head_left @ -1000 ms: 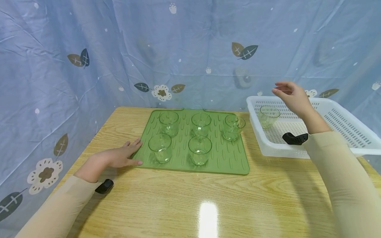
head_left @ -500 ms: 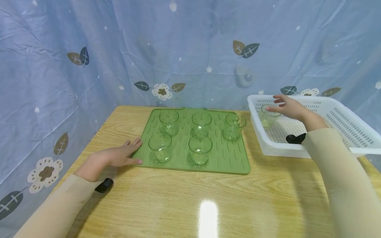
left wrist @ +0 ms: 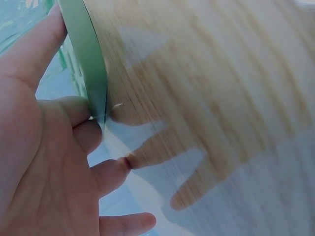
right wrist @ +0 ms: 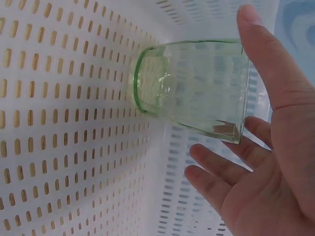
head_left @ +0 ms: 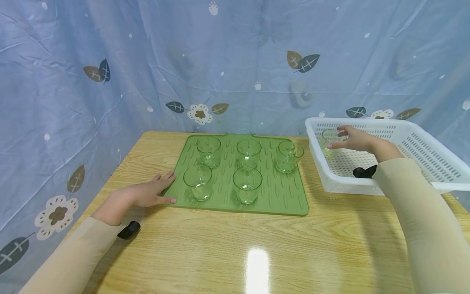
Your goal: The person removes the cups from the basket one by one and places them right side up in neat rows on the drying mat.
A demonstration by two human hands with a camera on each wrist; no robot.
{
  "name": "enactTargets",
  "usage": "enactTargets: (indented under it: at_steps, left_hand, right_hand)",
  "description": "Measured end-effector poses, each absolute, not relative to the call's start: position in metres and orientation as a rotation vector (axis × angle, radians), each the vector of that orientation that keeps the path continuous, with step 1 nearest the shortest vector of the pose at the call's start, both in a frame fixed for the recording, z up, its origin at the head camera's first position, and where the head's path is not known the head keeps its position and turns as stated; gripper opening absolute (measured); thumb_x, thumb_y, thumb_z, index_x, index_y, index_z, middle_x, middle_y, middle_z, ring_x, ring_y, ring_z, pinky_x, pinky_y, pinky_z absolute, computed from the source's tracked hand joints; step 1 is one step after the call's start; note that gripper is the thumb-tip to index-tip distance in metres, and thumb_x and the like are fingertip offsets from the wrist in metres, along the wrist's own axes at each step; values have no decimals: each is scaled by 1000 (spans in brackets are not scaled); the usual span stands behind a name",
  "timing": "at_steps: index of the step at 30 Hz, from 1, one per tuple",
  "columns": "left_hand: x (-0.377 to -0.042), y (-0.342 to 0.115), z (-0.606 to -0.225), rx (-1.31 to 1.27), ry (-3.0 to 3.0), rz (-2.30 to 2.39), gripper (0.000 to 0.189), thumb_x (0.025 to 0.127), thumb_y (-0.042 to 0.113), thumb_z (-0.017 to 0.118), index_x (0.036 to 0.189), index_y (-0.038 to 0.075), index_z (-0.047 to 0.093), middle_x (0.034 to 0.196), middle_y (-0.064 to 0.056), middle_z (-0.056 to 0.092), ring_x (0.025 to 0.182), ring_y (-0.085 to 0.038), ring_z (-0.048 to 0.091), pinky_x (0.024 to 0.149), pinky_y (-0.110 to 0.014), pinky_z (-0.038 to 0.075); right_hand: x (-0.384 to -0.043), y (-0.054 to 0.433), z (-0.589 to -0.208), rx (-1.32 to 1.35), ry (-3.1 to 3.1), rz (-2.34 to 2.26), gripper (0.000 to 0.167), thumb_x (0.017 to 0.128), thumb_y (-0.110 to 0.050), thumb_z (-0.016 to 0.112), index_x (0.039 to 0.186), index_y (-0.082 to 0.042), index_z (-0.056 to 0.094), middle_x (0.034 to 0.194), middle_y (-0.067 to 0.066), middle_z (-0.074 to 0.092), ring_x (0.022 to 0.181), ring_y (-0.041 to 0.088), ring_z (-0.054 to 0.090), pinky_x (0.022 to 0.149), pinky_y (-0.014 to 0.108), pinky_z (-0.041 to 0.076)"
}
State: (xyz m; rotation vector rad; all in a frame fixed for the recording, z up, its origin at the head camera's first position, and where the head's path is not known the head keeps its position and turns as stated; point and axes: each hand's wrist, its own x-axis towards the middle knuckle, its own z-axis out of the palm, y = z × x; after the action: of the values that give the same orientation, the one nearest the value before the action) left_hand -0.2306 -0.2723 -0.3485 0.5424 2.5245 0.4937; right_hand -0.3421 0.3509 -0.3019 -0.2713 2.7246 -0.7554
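In the head view, my right hand (head_left: 359, 140) is inside the white basket, at the rim of a clear greenish drinking glass (head_left: 329, 148) that stands upright there. The right wrist view has the thumb on one side of the glass (right wrist: 192, 88) and the fingers spread past its rim on the other; firm contact is not visible. My left hand (head_left: 152, 192) lies at the left edge of a green drying mat (head_left: 271, 196), fingers spread and touching that edge. Several similar glasses stand on the mat, among them a front-left glass (head_left: 198, 183) and a back-right glass (head_left: 288, 157).
The perforated white basket (head_left: 345, 188) stands on the wooden table (head_left: 205, 245), right of the mat. Behind the table hangs a blue patterned curtain (head_left: 235, 53). Dark wrist cameras, such as the left one (head_left: 129, 230), sit under both wrists.
My right hand has come down from above the basket to the glass inside it, thumb and fingers now lower about the rim. The left hand and the glasses on the mat stay put.
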Motion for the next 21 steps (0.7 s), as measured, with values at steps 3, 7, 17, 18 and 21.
enactTargets:
  at_steps: [3, 7, 17, 18, 21]
  left_hand:
    - [-231, -272, -349, 542, 2526, 491, 98, 102, 50, 60, 162, -5, 6, 167, -26, -9, 147, -57, -11, 113, -75, 6]
    - [-232, -273, -350, 543, 2526, 492, 98, 102, 51, 60, 162, -5, 6, 168, -26, -9, 148, -56, -11, 113, -75, 6]
    - [-231, -274, -351, 565, 2542, 480, 97, 102, 49, 61, 161, -7, 9, 167, -28, -6, 147, -59, -8, 112, -76, 8]
    - [-231, -274, -351, 571, 2547, 476, 97, 102, 49, 61, 161, -8, 9, 167, -28, -6, 146, -60, -8, 112, -76, 9]
    - [-231, -274, -350, 567, 2551, 465, 97, 102, 49, 60, 161, -7, 9, 167, -27, -6, 147, -59, -8, 112, -76, 8]
  right_hand:
    - [-342, 351, -302, -277, 2713, -755, 104, 98, -40, 71, 155, 17, 5, 151, 46, 19, 135, 66, 24, 104, 75, 32]
    - [-343, 351, -303, -274, 2716, -762, 102, 98, -36, 71, 154, 19, 7, 150, 47, 19, 135, 66, 24, 105, 75, 32]
    - [-345, 353, -307, -233, 2628, -913, 97, 100, -26, 70, 150, 19, 2, 152, 44, 19, 132, 61, 37, 106, 64, 41]
    - [-345, 352, -307, -234, 2610, -939, 96, 100, -24, 70, 150, 19, 1, 152, 44, 19, 132, 60, 39, 106, 62, 42]
    - [-344, 352, -307, -244, 2581, -971, 94, 100, -21, 69, 152, 18, 0, 152, 44, 20, 133, 60, 38, 107, 61, 42]
